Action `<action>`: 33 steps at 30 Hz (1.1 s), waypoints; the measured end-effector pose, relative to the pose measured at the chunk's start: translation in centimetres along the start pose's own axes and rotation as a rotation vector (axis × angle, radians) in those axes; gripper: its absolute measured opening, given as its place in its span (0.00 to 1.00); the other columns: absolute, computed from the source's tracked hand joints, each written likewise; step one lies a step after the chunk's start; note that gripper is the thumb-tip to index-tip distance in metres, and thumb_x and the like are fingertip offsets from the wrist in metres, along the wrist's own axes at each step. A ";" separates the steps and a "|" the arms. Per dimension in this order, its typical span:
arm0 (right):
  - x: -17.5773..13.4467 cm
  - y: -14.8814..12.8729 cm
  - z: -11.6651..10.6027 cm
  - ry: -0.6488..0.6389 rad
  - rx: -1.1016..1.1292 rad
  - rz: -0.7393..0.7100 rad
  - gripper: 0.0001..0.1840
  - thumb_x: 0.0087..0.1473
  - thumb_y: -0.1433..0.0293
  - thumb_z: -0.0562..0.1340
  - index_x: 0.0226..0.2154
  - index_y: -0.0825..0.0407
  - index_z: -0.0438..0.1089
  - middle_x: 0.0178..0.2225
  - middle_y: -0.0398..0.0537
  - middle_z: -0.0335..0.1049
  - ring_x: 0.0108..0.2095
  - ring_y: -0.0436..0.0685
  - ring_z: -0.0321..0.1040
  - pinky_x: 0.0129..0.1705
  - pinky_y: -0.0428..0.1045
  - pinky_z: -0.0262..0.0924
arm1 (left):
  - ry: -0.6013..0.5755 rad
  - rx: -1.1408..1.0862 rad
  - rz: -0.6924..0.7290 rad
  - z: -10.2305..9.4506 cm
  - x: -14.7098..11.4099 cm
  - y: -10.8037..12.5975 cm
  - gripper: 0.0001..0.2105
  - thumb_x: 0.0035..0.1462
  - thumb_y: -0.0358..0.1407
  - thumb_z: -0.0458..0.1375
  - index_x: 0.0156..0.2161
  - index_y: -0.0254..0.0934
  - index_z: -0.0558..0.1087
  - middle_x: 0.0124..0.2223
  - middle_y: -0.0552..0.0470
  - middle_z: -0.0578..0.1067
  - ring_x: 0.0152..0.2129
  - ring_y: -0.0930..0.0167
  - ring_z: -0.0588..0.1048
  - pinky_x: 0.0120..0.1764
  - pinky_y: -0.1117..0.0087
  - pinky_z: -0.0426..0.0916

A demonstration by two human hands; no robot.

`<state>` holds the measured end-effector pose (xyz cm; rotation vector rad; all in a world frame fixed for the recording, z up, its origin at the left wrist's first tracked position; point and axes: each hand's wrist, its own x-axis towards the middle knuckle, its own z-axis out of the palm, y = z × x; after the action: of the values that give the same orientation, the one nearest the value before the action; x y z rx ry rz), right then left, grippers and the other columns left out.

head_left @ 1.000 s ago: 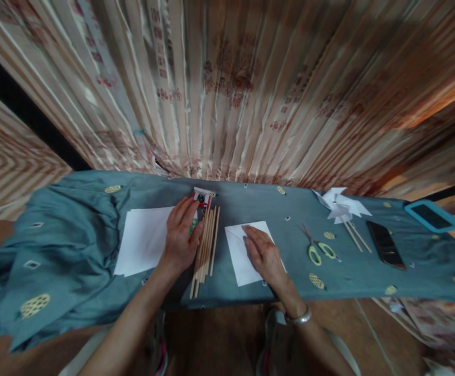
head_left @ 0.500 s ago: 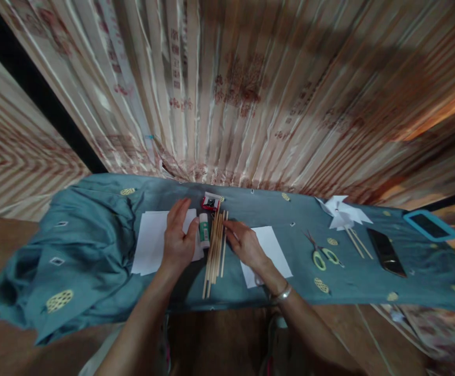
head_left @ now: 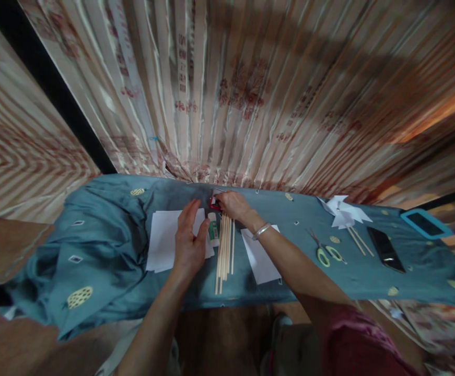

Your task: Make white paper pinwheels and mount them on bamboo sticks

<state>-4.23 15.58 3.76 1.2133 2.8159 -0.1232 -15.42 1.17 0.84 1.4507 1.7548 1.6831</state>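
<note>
My left hand (head_left: 190,243) hovers with fingers spread over the right side of a stack of white paper (head_left: 162,237), holding nothing. Just right of its thumb lies a green-and-white glue stick (head_left: 213,232). Beside that, a bundle of thin wooden sticks (head_left: 225,248) points toward me, its far ends partly covered by my right hand (head_left: 232,203). The fingers of that hand are curled onto a small red box (head_left: 214,201) at the back, whose right part they hide. A separate white sheet (head_left: 260,258) lies under my right forearm.
Green-handled scissors (head_left: 325,253) lie open on the blue-green cloth (head_left: 301,282). Farther right are a white paper pinwheel (head_left: 345,211) on sticks, a black phone (head_left: 386,249) and a blue-framed device (head_left: 427,224). A patterned curtain (head_left: 243,104) hangs behind the table.
My right hand has moved from beside the sticks, up and away from me, to the small red box. My left hand stays open near the glue stick. The view has shifted slightly.
</note>
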 end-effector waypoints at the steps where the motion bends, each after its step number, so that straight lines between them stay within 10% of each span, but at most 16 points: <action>1: 0.2 -0.1 0.0 -0.013 -0.012 0.004 0.15 0.56 0.77 0.53 0.40 0.57 0.74 0.40 0.61 0.76 0.44 0.61 0.71 0.44 0.49 0.59 | -0.004 -0.005 -0.009 -0.1 -0.1 0.1 0.20 0.58 0.37 0.54 0.56 0.38 0.66 0.59 0.42 0.67 0.58 0.62 0.63 0.60 0.54 0.55; 20: 1.0 -0.3 -0.1 -0.015 -0.011 0.011 0.15 0.57 0.75 0.54 0.42 0.56 0.73 0.41 0.59 0.76 0.44 0.60 0.71 0.42 0.48 0.59 | -0.045 -0.075 -0.017 0.9 -1.8 2.5 0.20 0.59 0.37 0.54 0.56 0.38 0.66 0.59 0.44 0.67 0.58 0.63 0.63 0.60 0.56 0.56; 33: -9.1 4.7 1.6 0.183 0.381 0.146 0.14 0.60 0.73 0.54 0.43 0.52 0.73 0.41 0.47 0.77 0.42 0.55 0.73 0.44 0.46 0.61 | -0.384 -0.081 0.179 5.8 -5.0 3.9 0.08 0.55 0.29 0.56 0.38 0.39 0.76 0.42 0.46 0.77 0.42 0.65 0.74 0.47 0.60 0.70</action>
<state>5.46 12.08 2.89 1.5743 2.9334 -0.5915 -6.94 -0.37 0.66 1.7961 1.3721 1.4142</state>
